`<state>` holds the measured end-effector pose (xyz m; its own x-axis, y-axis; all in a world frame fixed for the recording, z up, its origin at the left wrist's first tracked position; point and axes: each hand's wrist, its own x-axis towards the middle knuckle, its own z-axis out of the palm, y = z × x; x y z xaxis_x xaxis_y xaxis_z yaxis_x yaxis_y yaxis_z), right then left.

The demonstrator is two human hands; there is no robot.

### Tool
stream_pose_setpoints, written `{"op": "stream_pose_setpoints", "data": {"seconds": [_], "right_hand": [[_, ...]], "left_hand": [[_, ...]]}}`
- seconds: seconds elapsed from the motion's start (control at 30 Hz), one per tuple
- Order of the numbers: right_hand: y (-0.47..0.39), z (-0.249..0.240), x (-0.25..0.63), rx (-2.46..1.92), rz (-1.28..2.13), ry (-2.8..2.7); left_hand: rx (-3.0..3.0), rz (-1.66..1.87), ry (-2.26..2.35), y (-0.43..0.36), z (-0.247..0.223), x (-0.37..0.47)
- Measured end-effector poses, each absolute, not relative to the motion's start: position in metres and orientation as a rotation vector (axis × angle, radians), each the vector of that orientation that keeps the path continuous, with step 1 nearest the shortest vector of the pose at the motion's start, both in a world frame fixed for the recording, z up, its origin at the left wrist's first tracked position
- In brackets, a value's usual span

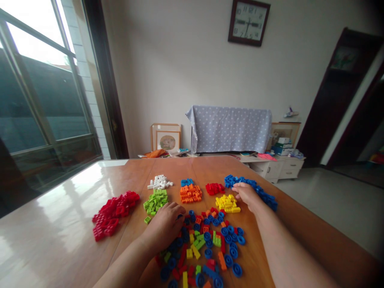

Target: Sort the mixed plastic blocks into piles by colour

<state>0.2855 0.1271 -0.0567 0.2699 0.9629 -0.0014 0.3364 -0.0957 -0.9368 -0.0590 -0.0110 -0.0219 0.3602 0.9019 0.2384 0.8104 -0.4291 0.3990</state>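
Note:
My left hand (167, 222) is over the left edge of a mixed pile of toy building bricks (207, 240), beside the lime green bricks (156, 201). Its fingers curl down and in; whatever they hold is hidden under the hand. Farther right, my right hand (246, 194) reaches the near-left side of the blue bricks (264, 194), just beyond the yellow bricks (227, 203). Its thumb and forefinger stretch out a little apart, and I see nothing between them. The mixed pile holds blue round pieces (237, 270) and red, orange, yellow and green bricks.
Around the wooden table (69, 208) lie groups of red bricks (115, 214), white bricks (160, 182), orange bricks (191, 194), a few blue bricks (187, 182) and small red bricks (215, 188). Past the table's far edge stands a low white cabinet (277, 170) with a cloth-covered object (231, 130).

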Motion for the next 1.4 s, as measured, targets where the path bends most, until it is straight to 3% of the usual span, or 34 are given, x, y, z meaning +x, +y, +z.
{"op": "stream_pose_setpoints", "data": {"seconds": [0.3, 0.53, 0.73, 1.03, 1.2, 1.4], "right_hand": [[0.128, -0.058, 0.289, -1.642, 0.821, -1.2], [0.099, -0.02, 0.278, -1.526, 0.741, -1.367], [0.052, 0.0, 0.263, -1.337, 1.187, -2.144], [0.018, 0.01, 0.236, -1.372, 1.39, -2.39], [0.015, 0.005, 0.224, -1.374, 1.19, -2.481], [0.019, 0.002, 0.222, -1.329, 0.969, -2.546]], "left_hand": [[2.406, 0.59, 1.565, -0.011, -0.022, -0.06], [2.402, 0.608, 1.557, -0.014, -0.021, -0.06], [2.418, 0.571, 1.512, -0.024, -0.009, -0.052], [2.525, 0.449, 1.227, -0.058, -0.004, -0.029], [2.641, 0.29, 1.097, -0.062, -0.019, -0.012], [2.672, 0.366, 1.166, -0.063, -0.023, -0.01]]}}
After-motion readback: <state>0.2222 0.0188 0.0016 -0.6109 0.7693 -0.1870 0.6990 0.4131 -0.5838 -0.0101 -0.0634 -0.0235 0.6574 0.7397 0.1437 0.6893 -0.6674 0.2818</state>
